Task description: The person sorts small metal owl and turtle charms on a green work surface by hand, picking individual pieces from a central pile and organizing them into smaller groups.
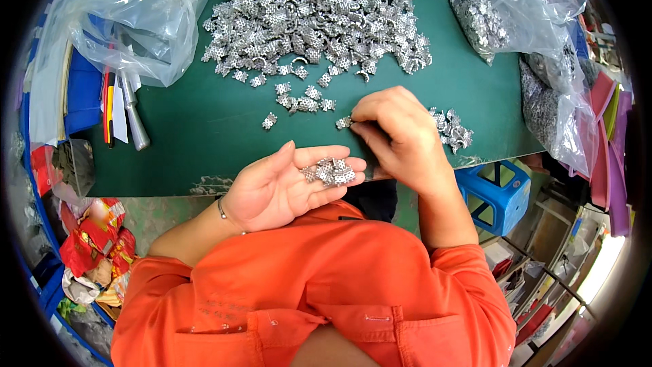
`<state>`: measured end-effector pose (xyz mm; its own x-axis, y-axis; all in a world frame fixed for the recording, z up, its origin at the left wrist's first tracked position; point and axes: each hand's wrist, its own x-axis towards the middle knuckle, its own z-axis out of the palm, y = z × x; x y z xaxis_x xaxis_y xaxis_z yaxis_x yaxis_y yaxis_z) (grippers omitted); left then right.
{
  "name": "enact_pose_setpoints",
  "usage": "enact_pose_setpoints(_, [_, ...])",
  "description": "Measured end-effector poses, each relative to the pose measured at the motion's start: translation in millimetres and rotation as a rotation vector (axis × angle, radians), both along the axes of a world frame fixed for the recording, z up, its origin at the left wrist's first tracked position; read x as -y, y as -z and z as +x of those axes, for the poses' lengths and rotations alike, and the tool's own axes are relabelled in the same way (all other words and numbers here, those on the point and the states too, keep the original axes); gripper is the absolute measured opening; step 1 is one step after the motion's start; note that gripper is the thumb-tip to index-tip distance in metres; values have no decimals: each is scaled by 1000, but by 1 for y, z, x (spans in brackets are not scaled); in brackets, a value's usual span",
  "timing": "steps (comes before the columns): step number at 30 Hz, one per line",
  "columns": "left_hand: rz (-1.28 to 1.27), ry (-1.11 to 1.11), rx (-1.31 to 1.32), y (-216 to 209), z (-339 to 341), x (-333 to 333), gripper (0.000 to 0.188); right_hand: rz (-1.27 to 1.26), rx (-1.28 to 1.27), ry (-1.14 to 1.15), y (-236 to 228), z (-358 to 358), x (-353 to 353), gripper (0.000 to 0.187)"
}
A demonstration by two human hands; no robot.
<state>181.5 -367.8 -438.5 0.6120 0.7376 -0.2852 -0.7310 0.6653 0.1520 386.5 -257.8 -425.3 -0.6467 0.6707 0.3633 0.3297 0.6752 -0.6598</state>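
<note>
My left hand (pixel 275 187) lies palm up near the front edge of the table, fingers stretched out. On its fingers rests a small heap of perforated silver metal pieces (pixel 331 172). Just beyond it, to the right, my right hand (pixel 401 129) pinches one small metal piece (pixel 343 123) between thumb and fingertips, low over the table top. Several loose pieces (pixel 299 103) lie ahead and to the left of that hand. Another little cluster of pieces (pixel 451 130) sits right beside it, partly hidden behind the hand. Many look like short curved, toothed segments.
A large pile of the same pieces (pixel 319 13) covers the far part of the green table (pixel 170 156). Filled clear bags (pixel 482 24) stand at the far right. A plastic bag (pixel 146 20) and pens (pixel 109 105) are on the left. A blue stool (pixel 499 194) stands below, right.
</note>
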Motion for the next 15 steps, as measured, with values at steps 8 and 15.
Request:
enact_pose_setpoints(8, [4,-1,7,1,0,1,74,43,-67,143,-1,6,-5,22])
enact_pose_setpoints(15, [16,0,7,3,0,1,74,141,24,148,4,9,-7,22])
